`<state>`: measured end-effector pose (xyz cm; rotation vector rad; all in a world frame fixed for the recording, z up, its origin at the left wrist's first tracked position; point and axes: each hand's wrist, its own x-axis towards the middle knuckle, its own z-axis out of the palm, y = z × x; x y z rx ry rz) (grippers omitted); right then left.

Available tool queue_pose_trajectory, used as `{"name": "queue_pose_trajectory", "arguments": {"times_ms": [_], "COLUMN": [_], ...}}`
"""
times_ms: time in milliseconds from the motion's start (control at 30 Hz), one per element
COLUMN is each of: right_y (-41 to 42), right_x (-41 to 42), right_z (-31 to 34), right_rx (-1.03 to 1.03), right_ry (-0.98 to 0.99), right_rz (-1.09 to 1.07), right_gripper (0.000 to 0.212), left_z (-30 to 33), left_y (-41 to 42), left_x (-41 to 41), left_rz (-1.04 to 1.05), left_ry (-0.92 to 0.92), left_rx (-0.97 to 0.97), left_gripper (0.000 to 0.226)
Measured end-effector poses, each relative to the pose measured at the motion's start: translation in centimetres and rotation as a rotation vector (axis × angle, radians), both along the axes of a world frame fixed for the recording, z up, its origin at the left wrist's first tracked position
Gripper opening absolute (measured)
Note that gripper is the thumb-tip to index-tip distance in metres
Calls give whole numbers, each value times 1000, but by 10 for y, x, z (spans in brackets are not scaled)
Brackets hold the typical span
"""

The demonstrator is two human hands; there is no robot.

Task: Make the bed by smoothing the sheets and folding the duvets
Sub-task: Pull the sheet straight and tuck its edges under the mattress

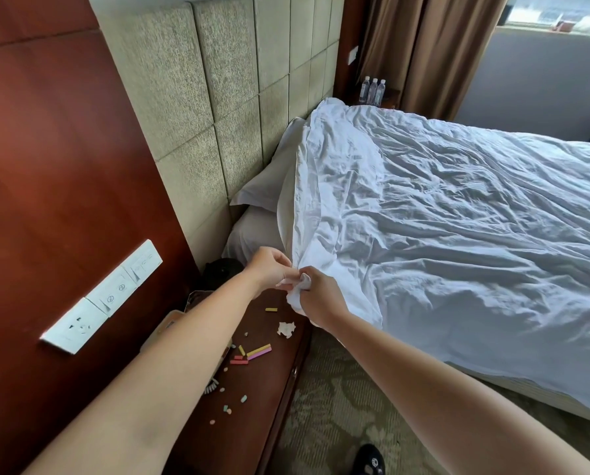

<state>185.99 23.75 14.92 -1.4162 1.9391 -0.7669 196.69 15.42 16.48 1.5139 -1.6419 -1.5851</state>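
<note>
With both hands meeting at the near top corner of the bed, step in hand judged as: squaring the duvet corner before any fold. Left hand (269, 269) pinching the bunched edge of the crumpled white cotton duvet (458, 241); fingers (286, 260) curled onto the cloth. Right hand (316, 291) clenched round the same corner, a wad of white fabric gripped in the palm, thumb side up. Both hands touching or nearly so, just beside the mattress edge.

Duvet spread over most of the bed, heavily wrinkled, top hem turned back slightly near the beige padded square-panel headboard (225, 80). Grey-white pillow (269, 186) lying against the headboard, partly uncovered beside the hem. Sheet beneath mostly hidden; condition not readable.

Dark red wooden bedside tabletop (266, 378) below the hands, carrying scattered coloured chalk-like sticks (257, 351) and a crumpled white scrap of paper (286, 329). Three clear plastic water bottles (373, 90) on the far side of the bed, by brown curtains (424, 46).

Progress judged early: no fold made, creases untouched.

Next move probably calls for: firm grip on the corner, pull outward and toward the headboard to tension the cloth, then sweep flat. Risk noted: fabric dragging over the tabletop and catching the loose bits.
</note>
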Motion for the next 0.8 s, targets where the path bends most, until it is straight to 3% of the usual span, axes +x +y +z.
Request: {"name": "queue_pose_trajectory", "arguments": {"times_ms": [233,333,467,533,633,800], "right_y": [-3,-4,-2,0,1,-3], "right_x": [6,6,5,8,9,11], "right_z": [1,6,12,11,7,1], "right_rx": [-22,-48,-28,-11,11,30], "right_ry": [52,14,-63,-113,-120,-131], "right_rz": [-7,-31,-63,-68,-62,-87], "right_gripper": [25,22,23,22,24,20], "left_z": [2,-3,-3,-1,-2,1], "left_y": [-3,0,0,0,-1,0], "left_x": [6,8,10,8,6,3], "left_rz": [-96,-21,38,11,-100,-172], "left_ry": [-66,49,182,139,12,-162], "left_rx": [-82,-101,49,151,232,131], "left_gripper": [15,17,13,7,25,31]}}
